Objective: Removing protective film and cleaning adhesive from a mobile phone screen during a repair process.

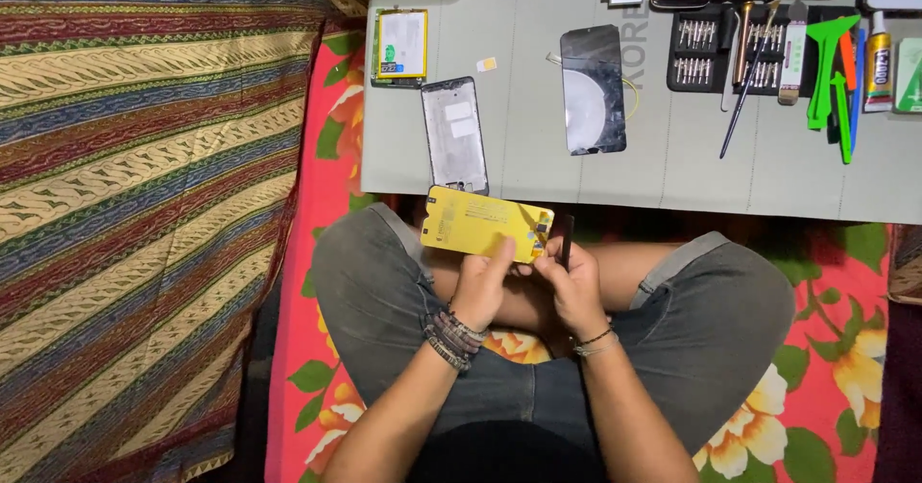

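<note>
Head view: both hands, the left hand (480, 286) and right hand (574, 286), are clamping the yellow-backed phone screen (485, 224) while a bare frame (455, 135) and back cover (593, 89) are lying dismantled on the counter (538, 171) at twelve o'clock, reassembly apparently outstanding.

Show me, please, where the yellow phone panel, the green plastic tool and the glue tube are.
yellow phone panel (480, 222), head view, middle of its yellow face.
green plastic tool (828, 46), head view, its wide upper part.
glue tube (878, 70), head view, its yellow body.
</note>
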